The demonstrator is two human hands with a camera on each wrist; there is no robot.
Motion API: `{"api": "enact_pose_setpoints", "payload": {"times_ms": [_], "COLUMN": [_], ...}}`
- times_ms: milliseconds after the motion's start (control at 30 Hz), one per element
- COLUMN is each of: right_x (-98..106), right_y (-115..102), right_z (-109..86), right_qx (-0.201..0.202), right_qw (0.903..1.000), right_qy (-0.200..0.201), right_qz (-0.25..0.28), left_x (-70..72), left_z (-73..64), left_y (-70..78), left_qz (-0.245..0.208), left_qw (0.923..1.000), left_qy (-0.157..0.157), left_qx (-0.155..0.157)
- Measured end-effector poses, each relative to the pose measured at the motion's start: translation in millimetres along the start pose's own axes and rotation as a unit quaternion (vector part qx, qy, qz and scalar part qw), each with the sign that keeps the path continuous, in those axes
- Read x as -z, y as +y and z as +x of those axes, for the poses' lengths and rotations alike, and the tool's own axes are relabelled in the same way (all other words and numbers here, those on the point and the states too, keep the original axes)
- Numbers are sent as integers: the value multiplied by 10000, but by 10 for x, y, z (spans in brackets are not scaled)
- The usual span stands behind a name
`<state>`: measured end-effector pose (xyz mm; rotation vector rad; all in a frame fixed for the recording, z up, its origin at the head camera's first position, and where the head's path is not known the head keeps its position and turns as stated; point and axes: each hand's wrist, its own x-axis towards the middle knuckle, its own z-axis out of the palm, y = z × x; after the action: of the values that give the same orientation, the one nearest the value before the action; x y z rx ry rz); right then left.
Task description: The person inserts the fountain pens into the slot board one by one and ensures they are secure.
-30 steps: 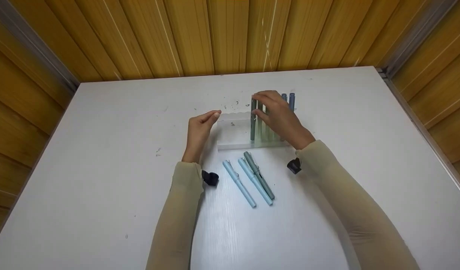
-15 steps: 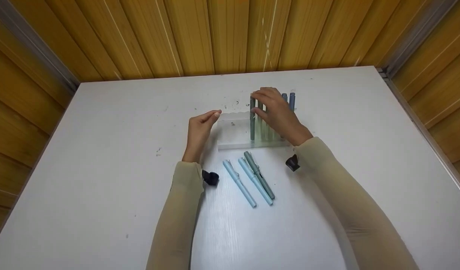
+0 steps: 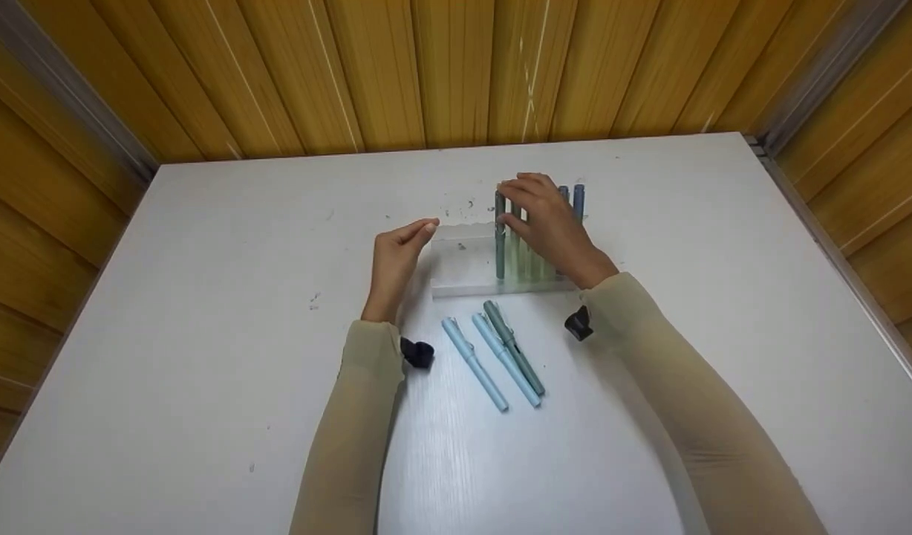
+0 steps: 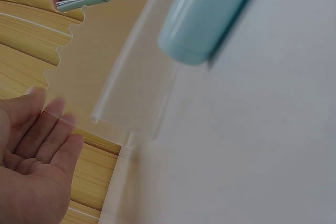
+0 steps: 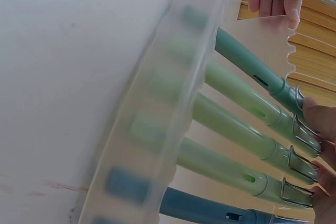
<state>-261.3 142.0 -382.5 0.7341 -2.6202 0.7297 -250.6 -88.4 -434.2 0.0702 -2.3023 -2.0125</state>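
A frosted clear pen stand (image 3: 462, 261) with a scalloped top edge stands on the table. My left hand (image 3: 396, 256) pinches its upper left corner between thumb and fingers. At the top of a dark green pen (image 3: 500, 253), my right hand (image 3: 554, 221) grips with thumb and fingertips; the pen stands upright, its lower end in the stand's front trough. Several light green pens (image 5: 236, 92) stand beside it in a row, partly hidden behind the right hand in the head view. Two blue pens (image 3: 579, 202) fill the right end.
In front of the stand lie two light blue pens (image 3: 476, 365) and another dark green pen (image 3: 521, 358), slanted on the white table (image 3: 203, 334). Wood-look panels (image 3: 456, 74) rise behind the table. Black wrist cameras (image 3: 419, 354) hang below both cuffs.
My right hand has shifted slightly left and up, with the dark green pen's top leaning along a little. The left hand and the lying pens have stayed put.
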Motion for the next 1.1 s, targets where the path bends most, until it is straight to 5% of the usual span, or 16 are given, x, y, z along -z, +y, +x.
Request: {"api": "enact_pose_setpoints", "payload": {"times_ms": [233, 600, 833, 1100], "right_x": [-14, 27, 34, 3], "right_y": [11, -37, -84, -115], "right_z": [-45, -155, -278, -437], "right_qx": [89, 30, -600, -994], "right_qw": [9994, 9894, 9729, 9647], "right_qy": [305, 689, 288, -93], "right_qz": [111, 1278, 2216, 2438], "left_x": [-12, 2, -3, -7], "left_z": [4, -2, -1, -2], "left_y": [-16, -19, -20, -19], "left_qz": [-41, -120, -41, 66], "left_qw": [10000, 9998, 9999, 9999], "left_qy": [38, -25, 26, 29], "left_qx": [-1, -169, -138, -135]}}
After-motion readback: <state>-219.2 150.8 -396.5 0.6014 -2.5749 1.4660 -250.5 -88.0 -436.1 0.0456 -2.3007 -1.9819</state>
